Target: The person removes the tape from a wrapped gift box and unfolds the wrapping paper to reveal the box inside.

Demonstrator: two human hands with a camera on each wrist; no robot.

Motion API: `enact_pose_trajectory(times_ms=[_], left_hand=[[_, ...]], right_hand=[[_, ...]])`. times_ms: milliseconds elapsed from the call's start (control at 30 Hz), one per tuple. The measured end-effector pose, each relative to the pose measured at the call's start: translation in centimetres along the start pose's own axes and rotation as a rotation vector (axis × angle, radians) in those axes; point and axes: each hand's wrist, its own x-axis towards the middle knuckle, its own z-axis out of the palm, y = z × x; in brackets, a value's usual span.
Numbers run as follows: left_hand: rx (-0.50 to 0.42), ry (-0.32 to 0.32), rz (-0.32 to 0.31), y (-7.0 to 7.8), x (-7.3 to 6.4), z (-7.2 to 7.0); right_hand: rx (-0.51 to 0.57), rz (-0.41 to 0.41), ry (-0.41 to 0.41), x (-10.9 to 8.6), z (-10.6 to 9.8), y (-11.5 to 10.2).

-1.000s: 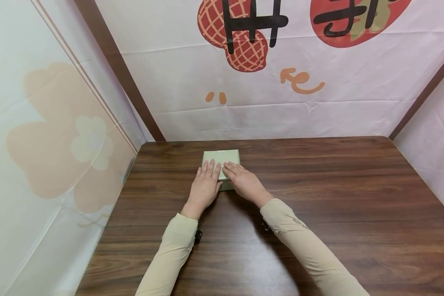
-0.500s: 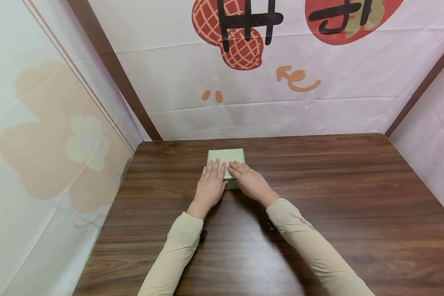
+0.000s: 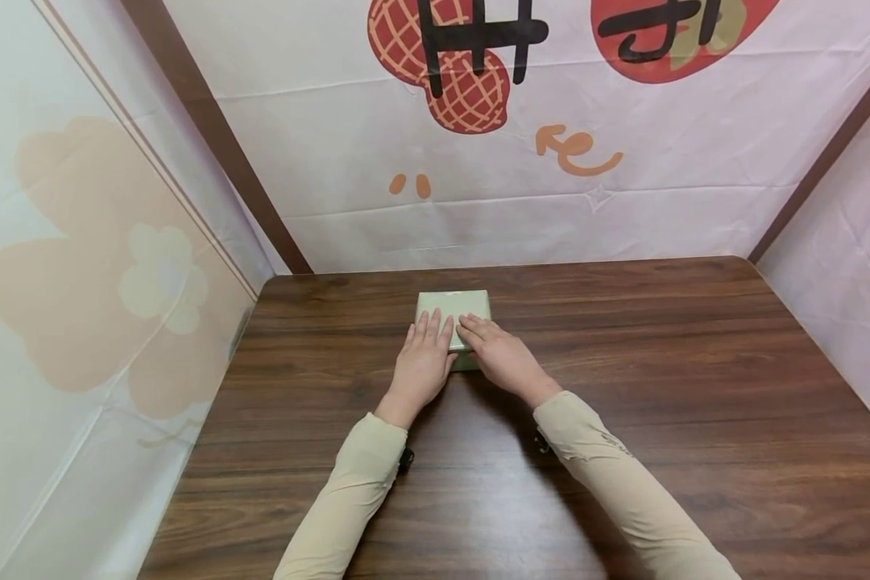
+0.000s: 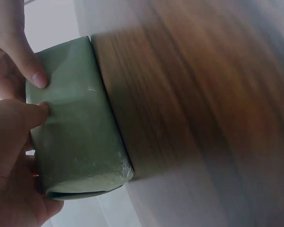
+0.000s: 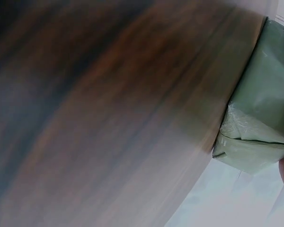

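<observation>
Head view: a person's two hands rest on a small green wrapped box [image 3: 453, 304], which sits near the far edge of a dark wood-grain tabletop [image 3: 660, 362]. The left hand [image 3: 422, 366] lies over the box's near left part, its grip spread flat with fingers straight across the top. The right hand [image 3: 509, 360] covers the near right corner, its grip also flat, fingers slanting inward. Neither curls round the box. Cream sleeves [image 3: 355, 483] cover both forearms. Behind hangs a white backdrop [image 3: 478, 225] printed with a red peanut shape [image 3: 467, 97].

Left wrist view: the box's side faces the camera; the left thumb [image 4: 37, 113] and right thumb [image 4: 27, 59] touch it, tips near each other but apart. A folded flap [image 4: 80, 194] shows at one end.

Right wrist view: shiny, crinkled wrapping [image 5: 246, 124] covers the box's end; little of the hand shows.
</observation>
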Motion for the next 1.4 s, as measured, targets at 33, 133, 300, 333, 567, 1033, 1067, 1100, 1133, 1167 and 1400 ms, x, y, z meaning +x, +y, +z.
enact_pose_trajectory(times_ms=[33, 133, 300, 333, 567, 1033, 1067, 1100, 1133, 1167, 1400], left_hand=[[-0.001, -0.001, 0.002, 0.2, 0.1, 0.0], [0.001, -0.003, 0.012, 0.7, 0.2, 0.1], [0.017, -0.004, 0.025, 1.5, 0.5, 0.0], [0.023, -0.005, 0.026, 1.6, 0.6, -0.1], [0.035, 0.004, 0.023, 2.4, 0.5, 0.1], [0.081, 0.036, 0.044, 4.4, 0.4, 0.4], [0.084, 0.036, 0.045, 4.5, 0.4, 0.4], [0.084, 0.036, 0.044, 4.7, 0.3, 0.3], [0.085, 0.036, 0.045, 4.8, 0.3, 0.3], [0.083, 0.035, 0.044, 5.0, 0.3, 0.2], [0.084, 0.021, 0.041, 5.9, 0.0, 0.1]], right_hand=[[-0.002, -0.002, 0.002, -0.2, -0.1, 0.1], [-0.009, -0.003, 0.010, -0.6, -0.2, 0.4], [-0.013, 0.003, 0.024, -1.3, -0.6, 0.8], [-0.012, 0.002, 0.028, -1.4, -0.7, 0.8], [-0.012, -0.006, 0.035, -2.1, -0.9, 1.0], [-0.013, 0.013, 0.025, -4.0, -1.6, 1.5], [-0.010, 0.014, 0.027, -4.1, -1.7, 1.5], [-0.011, 0.016, 0.028, -4.3, -1.8, 1.5], [-0.008, 0.017, 0.029, -4.4, -1.9, 1.5], [-0.006, 0.019, 0.030, -4.5, -1.9, 1.5], [0.007, 0.027, 0.040, -5.4, -2.2, 1.6]])
